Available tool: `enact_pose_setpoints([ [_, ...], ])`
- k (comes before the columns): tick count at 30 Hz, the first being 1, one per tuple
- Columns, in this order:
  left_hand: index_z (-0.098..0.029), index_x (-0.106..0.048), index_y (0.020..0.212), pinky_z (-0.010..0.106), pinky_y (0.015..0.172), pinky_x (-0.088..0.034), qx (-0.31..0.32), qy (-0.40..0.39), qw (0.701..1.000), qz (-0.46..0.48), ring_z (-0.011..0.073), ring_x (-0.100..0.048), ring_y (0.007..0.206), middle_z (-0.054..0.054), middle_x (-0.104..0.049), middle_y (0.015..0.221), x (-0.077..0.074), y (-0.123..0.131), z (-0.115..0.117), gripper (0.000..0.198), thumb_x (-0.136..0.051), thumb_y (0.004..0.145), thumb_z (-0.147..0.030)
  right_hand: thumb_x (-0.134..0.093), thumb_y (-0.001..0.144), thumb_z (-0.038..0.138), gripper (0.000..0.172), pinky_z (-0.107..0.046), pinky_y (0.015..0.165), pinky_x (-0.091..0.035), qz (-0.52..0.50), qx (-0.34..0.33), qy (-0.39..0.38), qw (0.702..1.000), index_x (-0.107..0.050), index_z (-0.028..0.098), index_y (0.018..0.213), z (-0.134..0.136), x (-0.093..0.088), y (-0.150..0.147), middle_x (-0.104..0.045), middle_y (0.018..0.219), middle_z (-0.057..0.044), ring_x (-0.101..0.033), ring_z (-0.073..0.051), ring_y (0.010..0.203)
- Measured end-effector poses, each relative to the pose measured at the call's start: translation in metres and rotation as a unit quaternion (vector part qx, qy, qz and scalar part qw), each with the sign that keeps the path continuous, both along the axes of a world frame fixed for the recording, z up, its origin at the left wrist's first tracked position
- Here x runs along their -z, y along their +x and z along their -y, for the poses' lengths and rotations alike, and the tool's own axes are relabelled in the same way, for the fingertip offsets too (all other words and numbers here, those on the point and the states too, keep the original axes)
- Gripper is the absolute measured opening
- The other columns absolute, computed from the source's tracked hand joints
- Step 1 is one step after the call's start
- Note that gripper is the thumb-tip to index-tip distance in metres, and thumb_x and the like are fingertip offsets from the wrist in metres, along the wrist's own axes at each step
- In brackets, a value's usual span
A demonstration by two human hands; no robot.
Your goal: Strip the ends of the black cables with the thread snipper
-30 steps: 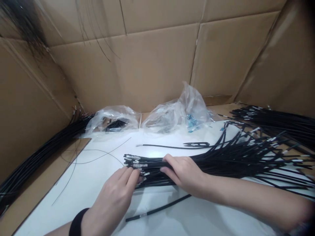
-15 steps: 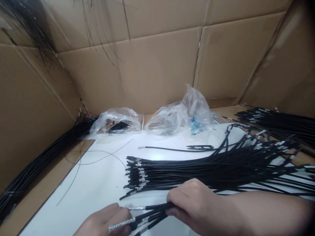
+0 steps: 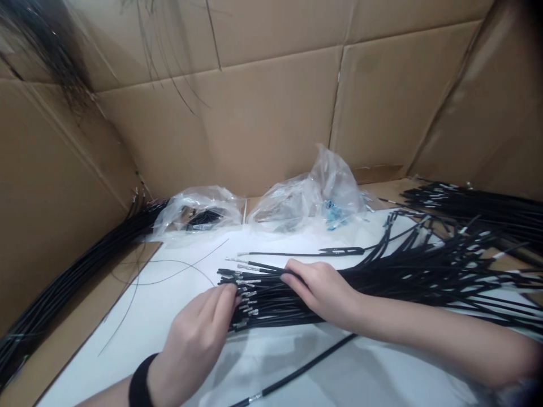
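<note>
- Left hand (image 3: 195,333): back at the ends of the black cables (image 3: 399,277), fingers bunched, grip hidden.
- Right hand (image 3: 320,291): raised, now pinching cables atop that bundle, between and beyond both hands.

No lettering or numbers can be read. A small pale marking (image 3: 201,227) is seen within the crumpled clear plastic bag (image 3: 229,204) at left, too blurred to be deciphered.
</note>
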State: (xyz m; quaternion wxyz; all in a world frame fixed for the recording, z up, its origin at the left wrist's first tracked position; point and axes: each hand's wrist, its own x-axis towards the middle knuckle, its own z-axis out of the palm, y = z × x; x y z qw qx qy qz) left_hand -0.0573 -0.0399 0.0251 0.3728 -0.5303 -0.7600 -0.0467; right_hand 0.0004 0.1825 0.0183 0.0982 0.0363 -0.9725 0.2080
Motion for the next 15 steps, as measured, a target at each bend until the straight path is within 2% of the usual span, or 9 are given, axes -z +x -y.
enact_pose_setpoints([
  [2,-0.011,-0.050,0.096,0.026,0.055,-0.046,-0.004,-0.001,0.999,0.045,0.0145,-0.056,0.058,0.005,-0.060,0.070,0.008,-0.002,-0.013,0.012,-0.043,0.088,-0.016,-0.032,0.092,0.033,0.027,-0.023,0.056,-0.030,-0.003,0.004,-0.010,1.000,-0.049,0.018,0.076,-0.001,-0.001,0.003,-0.057,0.066,-0.001,-0.050,-0.013,0.057],
  [4,-0.013,-0.049,0.099,0.025,0.052,-0.046,-0.008,0.008,0.995,0.097,0.0137,-0.056,0.058,0.004,-0.060,0.070,0.014,-0.002,-0.017,0.014,-0.041,0.088,-0.016,-0.032,0.092,0.033,0.027,-0.023,0.056,-0.029,-0.001,0.010,-0.019,1.000,-0.048,0.018,0.077,-0.002,-0.003,0.005,-0.056,0.067,-0.001,-0.050,-0.013,0.057],
  [6,-0.014,-0.048,0.105,0.025,0.058,-0.050,-0.008,0.002,0.988,0.153,0.0143,-0.059,0.066,0.006,-0.062,0.078,0.016,0.000,-0.013,0.019,-0.039,0.088,-0.013,-0.032,0.092,0.033,0.027,-0.023,0.056,-0.029,0.005,0.006,-0.022,1.000,-0.049,0.018,0.079,-0.003,-0.004,0.006,-0.056,0.066,-0.002,-0.049,-0.013,0.057],
  [9,-0.017,-0.046,0.113,0.024,0.073,-0.052,-0.001,-0.052,0.969,0.240,0.0152,-0.061,0.085,0.009,-0.063,0.096,0.013,0.005,-0.001,0.034,-0.033,0.084,-0.005,-0.035,0.091,0.037,0.028,-0.023,0.055,-0.028,0.016,-0.016,-0.026,0.999,-0.050,0.018,0.078,-0.004,-0.007,0.007,-0.057,0.066,-0.002,-0.048,-0.012,0.056],
  [12,-0.018,-0.046,0.116,0.021,0.074,-0.051,0.012,-0.072,0.954,0.292,0.0143,-0.062,0.086,0.008,-0.064,0.099,0.007,0.011,0.009,0.041,-0.033,0.080,-0.004,-0.043,0.087,0.043,0.031,-0.022,0.054,-0.027,0.038,-0.068,-0.038,0.996,-0.050,0.017,0.071,0.000,-0.010,0.016,-0.058,0.065,-0.002,-0.048,-0.011,0.056],
  [15,-0.021,-0.056,0.099,0.017,0.063,-0.050,0.042,-0.089,0.927,0.362,0.0127,-0.062,0.070,0.003,-0.067,0.083,0.006,0.017,0.021,0.025,-0.039,0.082,-0.014,-0.043,0.087,0.040,0.030,-0.020,0.054,-0.028,0.062,-0.143,-0.060,0.986,-0.050,0.017,0.069,0.004,-0.010,0.029,-0.059,0.066,0.000,-0.048,-0.009,0.056],
])
